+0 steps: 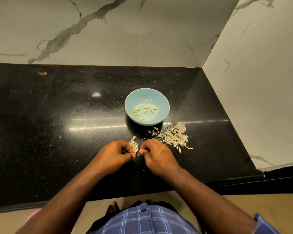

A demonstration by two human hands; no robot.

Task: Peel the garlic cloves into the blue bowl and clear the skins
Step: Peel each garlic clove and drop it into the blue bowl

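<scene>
With peeled cloves point(145, 109) already in the blue bowl point(165, 105) at frame centre, your left hand point(116, 153) and right hand point(156, 153) pinch unpeeled cloves point(134, 145) just below it, while the skins point(175, 136) at lower right await clearing.

A pale blue bowl point(147, 106) sits upright on the black tabletop point(57, 115), about ten peeled yellowish cloves point(146, 107) scattered inside. Papery white skins point(174, 137) lie heaped just right of it; unpeeled cloves point(134, 144) lie nearer.
</scene>
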